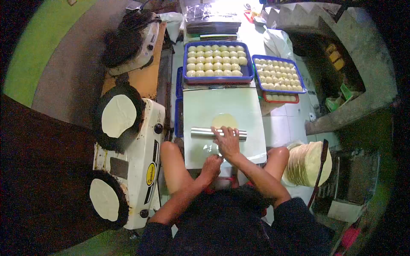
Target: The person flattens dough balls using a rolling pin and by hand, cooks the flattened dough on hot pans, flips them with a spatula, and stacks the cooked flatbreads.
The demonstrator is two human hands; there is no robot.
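A metal rolling pin (203,132) lies crosswise on the white board (200,104), over the near edge of a thin, round sheet of dough (224,120). My right hand (227,143) rests on the pin with its fingers bent over the metal, right of the pin's middle. Near the board's front edge is my left hand (212,166), closed, below and left of my right hand. Whether anything is inside it is hidden. Behind the board stands a blue tray (218,80) with rows of dough balls.
Left, a white two-burner stove (147,170) carries two dark pans with flat dough (118,116). Right are another blue tray (282,91), a red tray (282,101) and a tall stack of flatbreads (305,164) with a dark stick (321,166) against it.
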